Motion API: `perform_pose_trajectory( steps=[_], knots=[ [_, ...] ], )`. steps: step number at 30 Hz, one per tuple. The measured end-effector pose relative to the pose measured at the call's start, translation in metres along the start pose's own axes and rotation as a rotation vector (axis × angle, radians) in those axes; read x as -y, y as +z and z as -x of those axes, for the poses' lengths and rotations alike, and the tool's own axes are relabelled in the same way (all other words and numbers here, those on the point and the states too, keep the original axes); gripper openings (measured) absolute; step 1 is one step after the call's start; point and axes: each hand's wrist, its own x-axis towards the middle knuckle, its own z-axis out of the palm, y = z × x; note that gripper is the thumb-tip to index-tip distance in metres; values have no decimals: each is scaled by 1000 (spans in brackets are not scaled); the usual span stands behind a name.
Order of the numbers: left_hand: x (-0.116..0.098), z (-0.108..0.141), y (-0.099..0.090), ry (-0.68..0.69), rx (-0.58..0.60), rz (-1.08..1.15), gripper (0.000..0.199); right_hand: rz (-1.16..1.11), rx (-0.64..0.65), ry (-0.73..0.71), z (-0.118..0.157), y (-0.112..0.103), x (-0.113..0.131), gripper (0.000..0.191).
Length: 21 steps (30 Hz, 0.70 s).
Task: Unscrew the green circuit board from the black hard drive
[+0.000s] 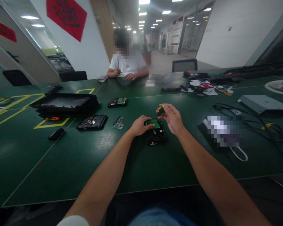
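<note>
On the left of the green table (49, 175), stacked black trays (66, 100) stand, the top one's raised walls around a shiny grey floor. To their right, nearer, lie a black drive (91, 122) and a loose circuit board (118, 123). At the centre, the left hand (140, 126) rests its thumb on a green board (157, 123) set in a hard drive (156, 138); whether it grips, I cannot tell. The right hand (173, 118) pinches a yellow-and-black tool (161, 109). Far right sits a silver box (265, 103).
</note>
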Motion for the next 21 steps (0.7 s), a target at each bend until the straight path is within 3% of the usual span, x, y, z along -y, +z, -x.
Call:
perform_pose_trajectory(
  steps=[21],
  knots=[
    [-1,0,0,-18,-3,15,56,18,-9,16,1,1,2,31]
  ],
)
